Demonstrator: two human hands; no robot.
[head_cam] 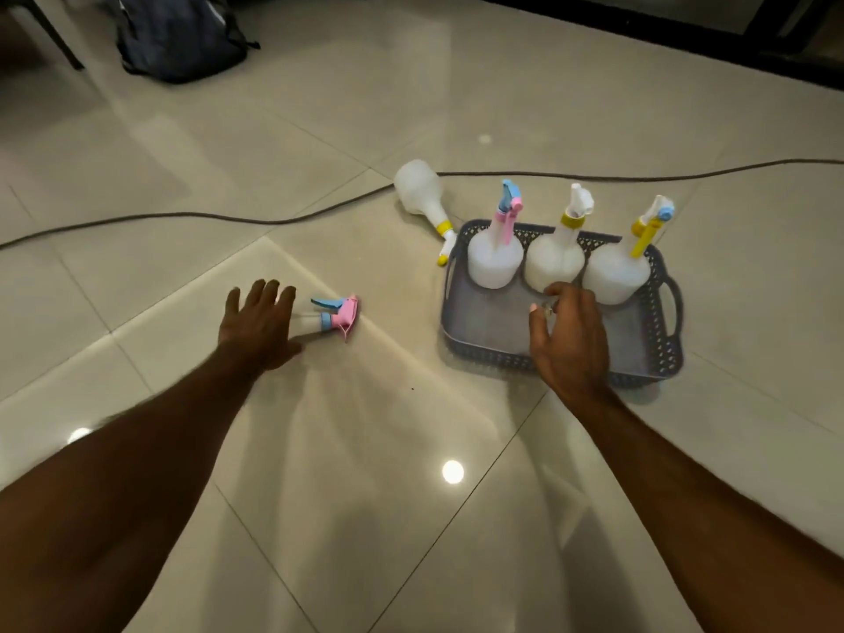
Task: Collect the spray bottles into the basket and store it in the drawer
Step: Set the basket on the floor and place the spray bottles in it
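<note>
A grey perforated basket (657,354) sits on the tiled floor at right. Three white spray bottles stand upright along its far side: a pink-and-blue-topped one (495,258), a yellow-collared one (555,262) and a yellow-and-blue-topped one (616,274). Another white bottle with a yellow collar (420,191) lies on the floor just left of the basket. A bottle with a pink-and-blue head (338,315) lies on the floor at centre left, its body hidden under my left hand (258,324), whose fingers are spread over it. My right hand (571,340) hovers over the basket, fingers loosely curled, holding nothing.
A dark cable (228,217) runs across the floor behind the bottles. A dark backpack (178,38) lies at the far left beside a furniture leg (55,34). Dark furniture edges the far right.
</note>
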